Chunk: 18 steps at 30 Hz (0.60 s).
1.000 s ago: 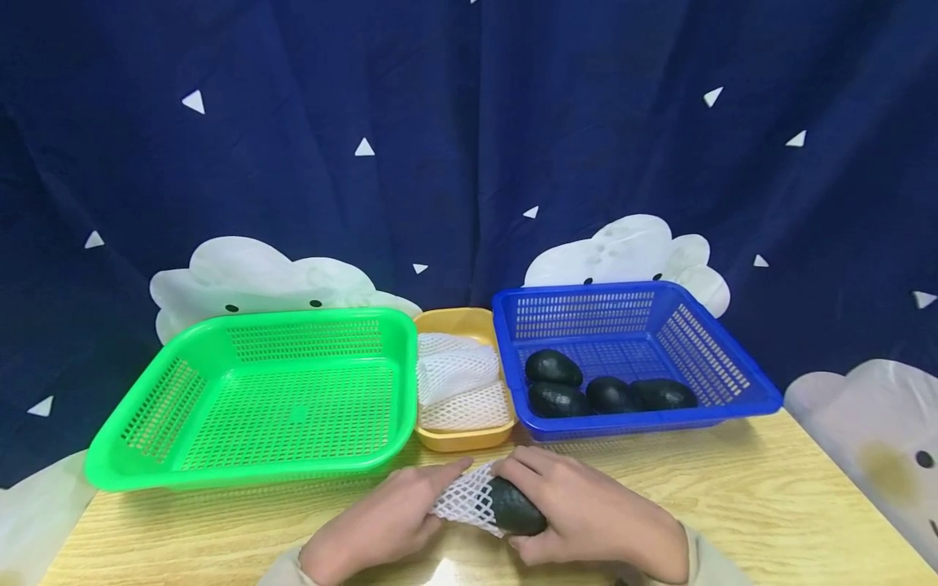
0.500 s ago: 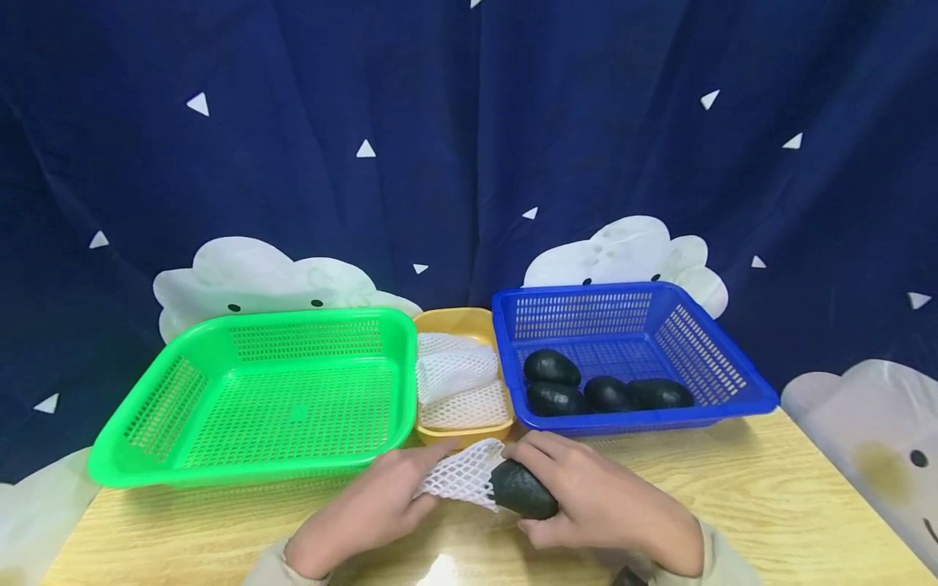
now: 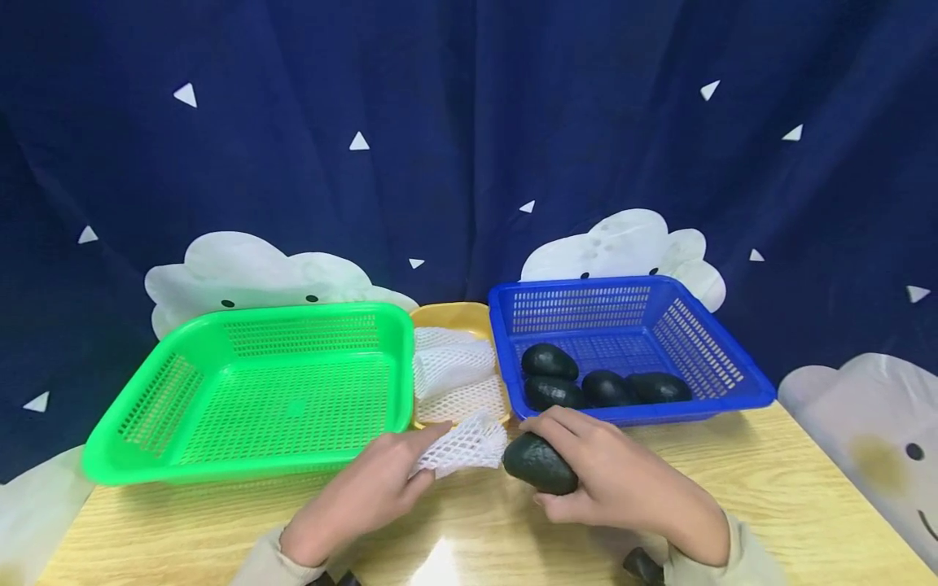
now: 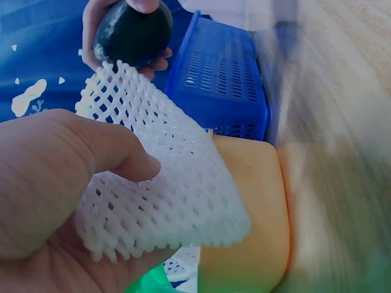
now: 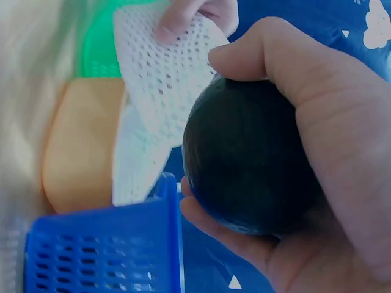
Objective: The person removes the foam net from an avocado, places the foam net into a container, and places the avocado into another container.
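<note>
In the head view my left hand (image 3: 374, 488) pinches a white foam net sleeve (image 3: 469, 446) by its left end. The left wrist view shows the thumb lying on top of the sleeve (image 4: 156, 195), its far end slightly open. My right hand (image 3: 608, 472) grips a dark avocado (image 3: 541, 464), fingers over the top and thumb below. The avocado's bare end faces the sleeve's mouth, a small gap between them in the head view. Seen from the right wrist, the avocado (image 5: 244, 152) has no net around it.
Behind the hands stand a green basket (image 3: 103, 472), a yellow tray (image 3: 479, 313) of foam net sleeves (image 3: 454, 366) and a blue basket (image 3: 733, 403). Several avocados (image 3: 550, 360) lie in the blue one. Dark objects (image 3: 645, 564) show by the sleeves at the table's (image 3: 806, 505) near side.
The avocado, partly inside the sleeve a second ago, has come out to the right with my right hand. Both hands have risen toward the yellow tray; the left still holds the sleeve.
</note>
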{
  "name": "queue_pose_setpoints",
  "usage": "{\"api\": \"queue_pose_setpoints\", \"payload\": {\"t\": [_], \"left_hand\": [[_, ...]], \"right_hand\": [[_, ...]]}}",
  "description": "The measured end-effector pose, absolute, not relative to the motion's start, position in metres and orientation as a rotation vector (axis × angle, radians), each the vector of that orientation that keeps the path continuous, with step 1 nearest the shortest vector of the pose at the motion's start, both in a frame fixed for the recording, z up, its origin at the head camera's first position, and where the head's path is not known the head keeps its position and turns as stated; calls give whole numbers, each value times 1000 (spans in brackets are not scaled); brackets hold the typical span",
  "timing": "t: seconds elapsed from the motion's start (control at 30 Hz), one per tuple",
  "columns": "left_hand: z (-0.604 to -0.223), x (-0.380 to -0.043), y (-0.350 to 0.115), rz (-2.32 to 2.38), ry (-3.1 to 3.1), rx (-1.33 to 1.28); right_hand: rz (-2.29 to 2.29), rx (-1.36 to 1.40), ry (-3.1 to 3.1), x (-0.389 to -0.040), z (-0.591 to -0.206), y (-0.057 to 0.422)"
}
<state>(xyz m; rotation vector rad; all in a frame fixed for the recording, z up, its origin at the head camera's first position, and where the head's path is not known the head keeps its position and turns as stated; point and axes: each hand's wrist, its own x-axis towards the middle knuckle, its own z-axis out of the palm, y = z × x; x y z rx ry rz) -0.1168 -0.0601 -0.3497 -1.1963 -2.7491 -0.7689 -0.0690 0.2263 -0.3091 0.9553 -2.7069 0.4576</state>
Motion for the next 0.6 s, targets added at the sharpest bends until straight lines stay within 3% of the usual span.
{"api": "queue_pose_setpoints", "payload": {"t": [0.6], "left_hand": [[-317, -144, -40, -677, -2700, -1185]], "right_hand": [[440, 919, -2696, -68, -302, 236]]}}
